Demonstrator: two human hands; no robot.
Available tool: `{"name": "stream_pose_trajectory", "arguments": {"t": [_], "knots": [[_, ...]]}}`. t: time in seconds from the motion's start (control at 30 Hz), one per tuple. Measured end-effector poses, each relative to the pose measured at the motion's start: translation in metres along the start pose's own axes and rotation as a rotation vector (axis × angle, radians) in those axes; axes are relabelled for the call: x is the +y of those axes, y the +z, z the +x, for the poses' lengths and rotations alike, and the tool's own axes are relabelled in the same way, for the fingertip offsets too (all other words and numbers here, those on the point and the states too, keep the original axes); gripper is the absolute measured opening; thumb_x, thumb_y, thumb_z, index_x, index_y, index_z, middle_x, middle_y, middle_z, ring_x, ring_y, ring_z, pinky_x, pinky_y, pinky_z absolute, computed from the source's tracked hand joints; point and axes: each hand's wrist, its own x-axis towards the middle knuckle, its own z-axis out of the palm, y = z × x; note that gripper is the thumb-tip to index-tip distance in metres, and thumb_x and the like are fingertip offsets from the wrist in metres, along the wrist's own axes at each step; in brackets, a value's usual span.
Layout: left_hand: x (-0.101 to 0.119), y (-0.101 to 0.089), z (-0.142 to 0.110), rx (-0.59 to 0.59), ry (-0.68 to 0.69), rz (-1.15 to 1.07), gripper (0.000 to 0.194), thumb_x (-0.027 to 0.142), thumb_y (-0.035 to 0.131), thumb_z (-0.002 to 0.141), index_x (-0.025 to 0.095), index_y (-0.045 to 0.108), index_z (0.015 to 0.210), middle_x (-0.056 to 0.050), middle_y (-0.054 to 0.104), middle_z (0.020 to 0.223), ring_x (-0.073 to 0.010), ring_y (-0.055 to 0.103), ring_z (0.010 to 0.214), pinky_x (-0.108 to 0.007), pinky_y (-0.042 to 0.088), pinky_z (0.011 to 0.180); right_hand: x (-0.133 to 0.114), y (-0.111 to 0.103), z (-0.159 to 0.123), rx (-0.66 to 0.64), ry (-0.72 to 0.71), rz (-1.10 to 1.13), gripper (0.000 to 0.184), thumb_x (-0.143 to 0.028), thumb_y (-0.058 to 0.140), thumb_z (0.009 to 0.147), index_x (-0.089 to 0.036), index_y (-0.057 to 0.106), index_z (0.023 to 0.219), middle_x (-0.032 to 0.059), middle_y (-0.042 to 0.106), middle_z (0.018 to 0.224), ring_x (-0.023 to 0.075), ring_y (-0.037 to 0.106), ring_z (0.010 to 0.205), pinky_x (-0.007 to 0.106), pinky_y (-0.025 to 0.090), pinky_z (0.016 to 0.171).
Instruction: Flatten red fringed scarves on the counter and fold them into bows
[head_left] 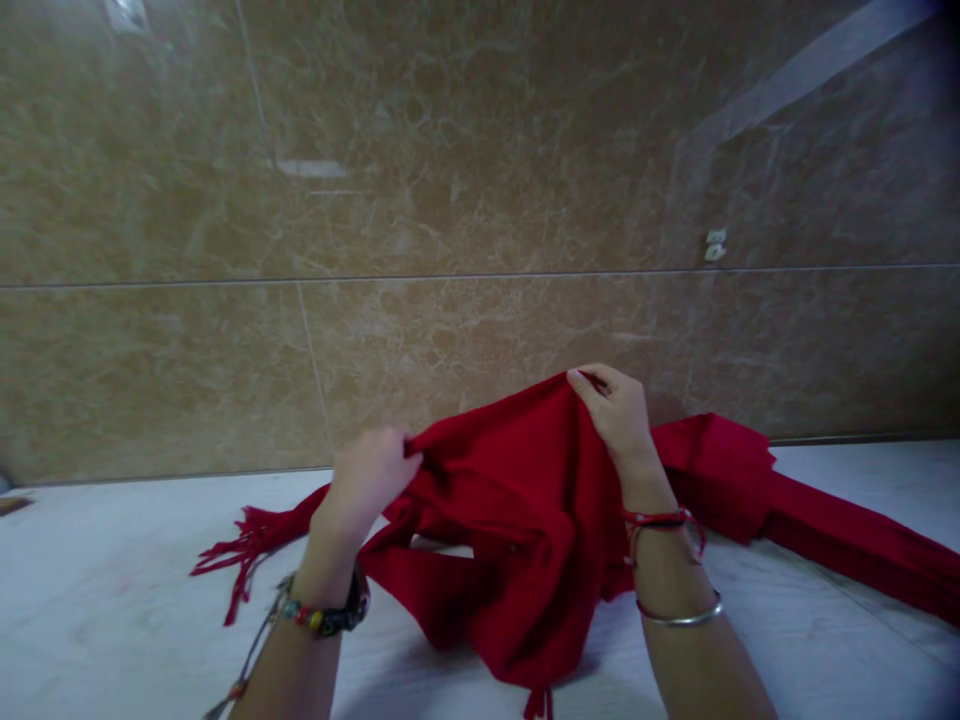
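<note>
A red scarf [517, 450] with fringed ends hangs in loose folds between my two hands, partly resting on the white surface. My left hand [371, 475], slightly blurred, is closed on the scarf's upper edge at the left. At the right, my right hand [616, 405] pinches the same edge a little higher, thumb on top. The stretch of edge between the hands is pulled fairly straight. One fringed end spreads on the surface left of my left wrist. More red cloth [720, 480] lies to the right of my right wrist; whether it joins the held part is hidden.
Behind the white surface [165, 560] stands a brown marbled tile wall [480, 200] with pale joints. A small white fitting [715, 244] sits on the wall at right. The red cloth runs on to the right edge of view. Bracelets circle both my wrists.
</note>
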Motion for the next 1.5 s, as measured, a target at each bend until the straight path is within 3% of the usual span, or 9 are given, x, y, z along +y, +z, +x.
{"name": "stream_pose_trajectory", "arguments": {"t": [0.1,0.23,0.43,0.6,0.73,0.9,1.23,1.33,1.5], "knots": [[0.007,0.028,0.007,-0.375,0.152,-0.07,0.018,0.022,0.051,0.064,0.02,0.047,0.046,-0.001,0.049,0.047,-0.0167,0.049,0.05,-0.028,0.036,0.053,0.015,0.005,0.0,-0.202,0.007,-0.138,0.024,-0.036,0.052,0.076,-0.018,0.065,0.068,0.0044,0.066,0.07,0.0176,0.058,0.065,0.029,0.042,0.063],[0.008,0.036,0.021,-0.239,0.35,-0.422,0.018,0.029,0.048,0.069,0.017,0.054,0.057,-0.003,0.059,0.074,-0.0156,0.054,0.071,-0.026,0.041,0.067,0.016,0.002,0.0,-0.223,0.014,-0.204,0.022,-0.033,0.051,0.077,-0.018,0.066,0.074,0.0055,0.067,0.075,0.0182,0.06,0.069,0.029,0.043,0.066],[-0.004,0.02,0.025,-0.055,0.239,-0.748,0.023,0.039,0.051,0.072,0.017,0.046,0.068,0.004,0.049,0.063,-0.0102,0.046,0.058,-0.021,0.038,0.055,0.009,0.0,-0.001,-0.191,0.05,-0.4,0.016,-0.022,0.052,0.076,-0.014,0.065,0.081,0.0108,0.064,0.081,0.0215,0.059,0.075,0.034,0.044,0.071],[0.005,0.019,0.017,-0.196,0.399,-0.659,0.018,0.034,0.053,0.074,0.017,0.049,0.071,0.004,0.053,0.066,-0.0104,0.048,0.06,-0.022,0.038,0.057,-0.021,0.017,-0.016,-0.564,-0.177,0.013,0.028,-0.026,0.059,0.075,-0.016,0.059,0.102,0.0077,0.062,0.101,0.0166,0.056,0.092,0.029,0.042,0.082],[0.014,0.018,0.013,-0.186,0.417,-0.587,0.014,0.032,0.05,0.075,0.017,0.052,0.075,0.002,0.058,0.07,-0.012,0.052,0.065,-0.023,0.04,0.061,-0.042,0.028,-0.024,-0.852,-0.171,0.109,0.017,-0.024,0.058,0.077,-0.019,0.064,0.092,0.0023,0.067,0.087,0.013,0.059,0.078,0.024,0.043,0.071],[0.01,0.018,0.016,-0.187,0.367,-0.438,0.013,0.028,0.048,0.074,0.018,0.055,0.078,0.0,0.06,0.072,-0.0133,0.054,0.065,-0.024,0.04,0.062,-0.044,0.028,-0.022,-0.63,-0.075,0.05,0.014,-0.019,0.053,0.078,-0.017,0.066,0.072,0.001,0.067,0.07,0.0118,0.058,0.065,0.022,0.04,0.062],[-0.015,0.002,0.012,-0.349,0.216,-0.136,0.016,0.014,0.044,0.065,0.018,0.058,0.072,0.001,0.06,0.067,-0.013,0.053,0.061,-0.022,0.036,0.056,-0.028,0.021,-0.015,-0.221,0.018,-0.072,0.02,-0.025,0.048,0.08,-0.018,0.065,0.072,0.004,0.067,0.073,0.016,0.059,0.066,0.025,0.041,0.061],[-0.015,-0.001,0.01,-0.383,0.216,-0.099,0.013,0.015,0.045,0.064,0.018,0.057,0.066,0.002,0.057,0.061,-0.012,0.049,0.056,-0.022,0.032,0.053,-0.025,0.024,-0.016,-0.305,-0.008,-0.134,0.022,-0.022,0.045,0.082,-0.019,0.064,0.071,0.0036,0.066,0.072,0.0154,0.058,0.066,0.026,0.042,0.063],[-0.005,-0.001,0.011,-0.285,0.222,-0.192,0.014,0.023,0.045,0.068,0.018,0.052,0.057,0.002,0.052,0.056,-0.0117,0.046,0.053,-0.023,0.03,0.051,-0.027,0.026,-0.026,-0.682,-0.171,-0.134,0.018,-0.022,0.055,0.077,-0.017,0.062,0.093,0.007,0.064,0.093,0.0178,0.057,0.087,0.03,0.043,0.079]]}}
